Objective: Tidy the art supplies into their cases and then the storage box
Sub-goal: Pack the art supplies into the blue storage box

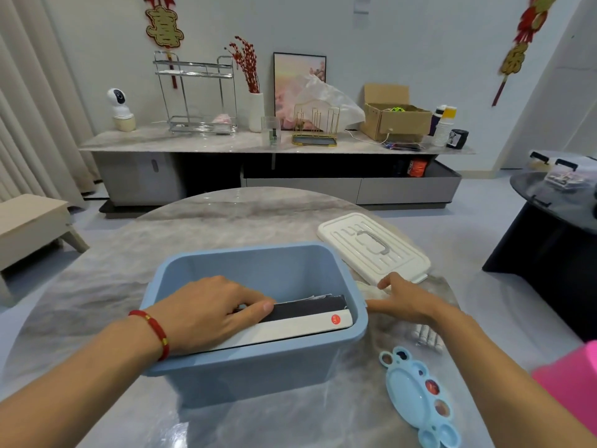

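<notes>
Left hand [213,313] fingers clamp the flat case [303,321], seating it upright in the blue box [258,360]; right hand [403,302] fingers spread, bracing the rim.

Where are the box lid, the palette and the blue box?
lid [371,250], head view, on its grey handle.
palette [407,388], head view, on its large mixing well.
blue box [258,371], head view, on its near outer wall.

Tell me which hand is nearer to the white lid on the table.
Right. The right hand lies just in front of the white lid, beside the blue box; the left hand is inside the box, farther away.
</notes>
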The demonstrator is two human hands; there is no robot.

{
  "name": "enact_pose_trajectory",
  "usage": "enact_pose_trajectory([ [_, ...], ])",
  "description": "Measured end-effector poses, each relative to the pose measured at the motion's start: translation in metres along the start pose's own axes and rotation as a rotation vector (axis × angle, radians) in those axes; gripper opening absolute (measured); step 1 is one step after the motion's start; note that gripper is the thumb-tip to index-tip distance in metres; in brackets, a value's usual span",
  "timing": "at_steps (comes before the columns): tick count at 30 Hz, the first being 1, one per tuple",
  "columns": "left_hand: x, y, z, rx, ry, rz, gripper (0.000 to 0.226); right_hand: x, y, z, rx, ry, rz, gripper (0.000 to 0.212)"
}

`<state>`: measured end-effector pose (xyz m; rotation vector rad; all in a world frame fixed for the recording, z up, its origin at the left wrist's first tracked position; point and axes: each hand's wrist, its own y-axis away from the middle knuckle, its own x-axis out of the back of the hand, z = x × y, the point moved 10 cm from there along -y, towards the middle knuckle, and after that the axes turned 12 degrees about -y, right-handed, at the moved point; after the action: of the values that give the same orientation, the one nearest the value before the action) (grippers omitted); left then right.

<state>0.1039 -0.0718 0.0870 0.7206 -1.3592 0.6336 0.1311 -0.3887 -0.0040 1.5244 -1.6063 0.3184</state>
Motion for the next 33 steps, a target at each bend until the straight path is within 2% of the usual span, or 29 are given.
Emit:
enact_pose_trajectory([
  [4, -0.001, 0.002, -0.005, -0.004, 0.083, 0.022, 0.062, 0.025, 0.018, -0.009, 0.053, -0.232, 0.017, 0.100],
  [7, -0.008, 0.003, -0.004, 0.019, 0.095, -0.084, 0.059, 0.047, 0.044, -0.054, 0.239, -0.438, 0.044, 0.082],
  [9, -0.010, 0.003, -0.005, 0.043, 0.108, -0.128, 0.054, 0.051, 0.069, -0.097, 0.403, -0.530, -0.017, 0.075],
  [12, -0.007, 0.002, -0.005, 0.055, 0.090, -0.082, 0.057, 0.027, 0.095, -0.145, 0.536, -0.459, -0.178, 0.071],
  [15, 0.001, 0.003, -0.016, 0.107, 0.020, 0.030, 0.062, 0.001, 0.093, -0.158, 0.543, -0.294, -0.219, 0.067],
  [17, 0.005, 0.004, -0.027, 0.147, 0.003, 0.087, 0.075, 0.003, 0.089, -0.162, 0.580, -0.257, -0.138, 0.059],
  [19, 0.004, 0.005, -0.032, 0.151, 0.006, 0.087, 0.077, 0.013, 0.091, -0.166, 0.638, -0.224, -0.027, 0.051],
  [22, 0.005, 0.006, -0.029, 0.146, 0.003, 0.098, 0.077, 0.034, 0.101, -0.162, 0.732, -0.221, 0.125, 0.022],
  [24, 0.010, 0.006, -0.026, 0.124, 0.013, 0.133, 0.072, 0.044, 0.098, -0.140, 0.632, -0.179, 0.179, 0.014],
  [26, 0.014, 0.004, -0.019, 0.102, 0.030, 0.171, 0.067, 0.040, 0.087, -0.098, 0.415, 0.032, 0.131, 0.020],
  [28, 0.012, 0.002, -0.013, 0.080, 0.031, 0.187, 0.065, 0.016, 0.084, -0.051, 0.177, 0.288, -0.028, 0.038],
  [31, 0.008, 0.002, -0.001, 0.036, 0.002, 0.197, 0.064, -0.021, 0.099, 0.014, -0.130, 0.478, -0.184, 0.094],
  [33, 0.014, 0.006, -0.001, 0.042, 0.002, 0.260, 0.064, -0.043, 0.107, 0.035, -0.192, 0.492, -0.177, 0.117],
])
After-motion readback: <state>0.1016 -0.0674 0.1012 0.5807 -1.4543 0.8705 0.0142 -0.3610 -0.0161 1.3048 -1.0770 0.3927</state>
